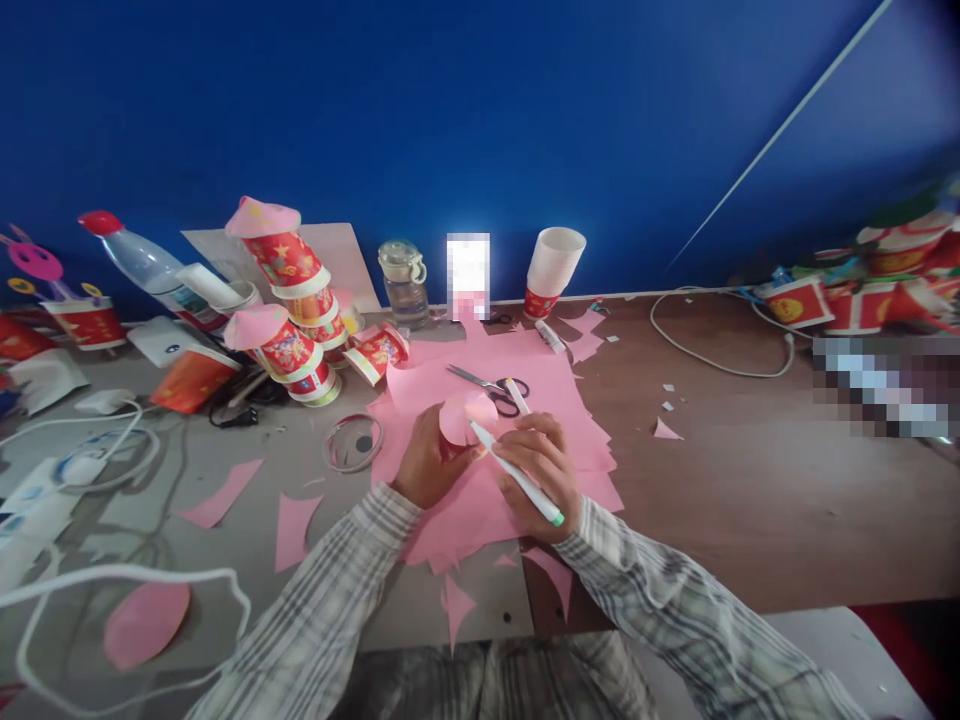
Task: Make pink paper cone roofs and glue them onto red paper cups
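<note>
My left hand [431,462] is wrapped round a small red paper cup topped by a pink paper cone [466,412]; most of the cup is hidden by my fingers. In my right hand [541,478] is a white marker with a green end [529,485], its tip at the cone's edge. A short white stick-like piece [517,396] shows just beyond the right fingers; whether they touch it I cannot tell. Black-handled scissors [487,382] lie beyond both hands on stacked pink paper sheets [592,440].
Decorated paper-cup towers [289,300] stand left, near a tilted plastic bottle [150,265]. At the back are a glass jar [405,285] and stacked white cups [555,265]. White cables [135,575] and pink scraps [296,530] lie left. More cup crafts [862,300] are right.
</note>
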A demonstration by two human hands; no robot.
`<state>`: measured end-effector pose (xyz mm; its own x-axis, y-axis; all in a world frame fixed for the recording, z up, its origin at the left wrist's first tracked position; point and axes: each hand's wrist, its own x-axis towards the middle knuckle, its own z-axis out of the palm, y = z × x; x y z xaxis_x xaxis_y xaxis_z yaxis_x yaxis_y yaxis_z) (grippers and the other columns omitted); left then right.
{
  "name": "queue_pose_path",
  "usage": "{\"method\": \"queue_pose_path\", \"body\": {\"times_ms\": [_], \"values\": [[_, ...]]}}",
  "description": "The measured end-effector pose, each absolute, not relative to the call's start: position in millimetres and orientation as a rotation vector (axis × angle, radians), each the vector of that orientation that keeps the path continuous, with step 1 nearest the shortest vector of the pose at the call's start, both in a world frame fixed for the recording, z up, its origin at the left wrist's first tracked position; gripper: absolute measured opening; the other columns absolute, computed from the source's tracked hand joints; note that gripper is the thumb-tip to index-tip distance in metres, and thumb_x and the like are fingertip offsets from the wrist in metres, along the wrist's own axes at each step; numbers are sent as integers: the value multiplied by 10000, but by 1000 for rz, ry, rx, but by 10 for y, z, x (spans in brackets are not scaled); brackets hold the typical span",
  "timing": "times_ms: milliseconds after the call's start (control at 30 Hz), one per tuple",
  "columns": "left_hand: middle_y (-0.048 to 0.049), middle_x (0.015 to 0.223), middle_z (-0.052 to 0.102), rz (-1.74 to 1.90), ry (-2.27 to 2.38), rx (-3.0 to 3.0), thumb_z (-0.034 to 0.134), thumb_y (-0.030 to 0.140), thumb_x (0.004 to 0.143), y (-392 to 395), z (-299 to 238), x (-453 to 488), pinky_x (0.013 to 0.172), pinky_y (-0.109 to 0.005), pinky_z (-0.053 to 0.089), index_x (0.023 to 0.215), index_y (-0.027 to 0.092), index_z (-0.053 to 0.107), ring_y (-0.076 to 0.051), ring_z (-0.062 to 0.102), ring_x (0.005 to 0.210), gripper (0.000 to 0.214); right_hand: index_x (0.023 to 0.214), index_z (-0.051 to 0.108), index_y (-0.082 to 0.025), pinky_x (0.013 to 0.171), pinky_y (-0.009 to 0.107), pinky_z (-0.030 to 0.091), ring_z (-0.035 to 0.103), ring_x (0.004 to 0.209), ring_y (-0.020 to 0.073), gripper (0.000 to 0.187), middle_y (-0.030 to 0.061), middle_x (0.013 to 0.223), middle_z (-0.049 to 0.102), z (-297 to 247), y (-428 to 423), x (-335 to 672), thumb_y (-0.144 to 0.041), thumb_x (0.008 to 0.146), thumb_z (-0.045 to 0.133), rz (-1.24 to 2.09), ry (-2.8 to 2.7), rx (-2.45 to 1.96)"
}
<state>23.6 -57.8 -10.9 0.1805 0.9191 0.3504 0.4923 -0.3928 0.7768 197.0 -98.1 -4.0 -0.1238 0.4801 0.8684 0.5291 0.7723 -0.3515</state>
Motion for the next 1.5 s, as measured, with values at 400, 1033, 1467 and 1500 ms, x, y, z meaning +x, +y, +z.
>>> {"method": "queue_pose_path", "body": {"times_ms": [400, 1033, 1467, 1500], "values": [[-94, 1089, 518, 1122, 1318, 1951, 652, 369, 609, -579, -118, 242, 886, -479, 428, 1100, 241, 413, -276, 483, 1054, 561, 1134, 662, -266, 832, 502, 542, 655, 960, 273, 388, 32, 868, 726, -59, -982, 1989, -216, 753, 620, -54, -1759, -798], [-83, 1090, 521, 1129, 1317, 1937, 667, 348, 598, -586, -127, 234, 881, -456, 431, 1123, 245, 393, -251, 500, 1015, 601, 1072, 677, -213, 851, 485, 545, 626, 978, 263, 318, 47, 869, 729, -19, -1001, 1998, -192, 757, 641, -30, -1787, -778], [-84, 1096, 526, 1131, 1296, 1955, 661, 352, 602, -581, -136, 225, 881, -447, 430, 1145, 223, 374, -247, 502, 1029, 628, 1072, 683, -197, 856, 482, 527, 619, 982, 256, 291, 55, 885, 719, -60, -986, 2000, -206, 786, 632, -17, -1783, -762], [-80, 1081, 536, 1132, 1322, 1971, 664, 357, 597, -581, -131, 227, 871, -440, 438, 1136, 221, 385, -244, 511, 1014, 622, 1074, 682, -198, 855, 482, 527, 617, 982, 257, 294, 55, 884, 719, -61, -986, 1999, -205, 785, 632, -16, -1781, -763]]}}
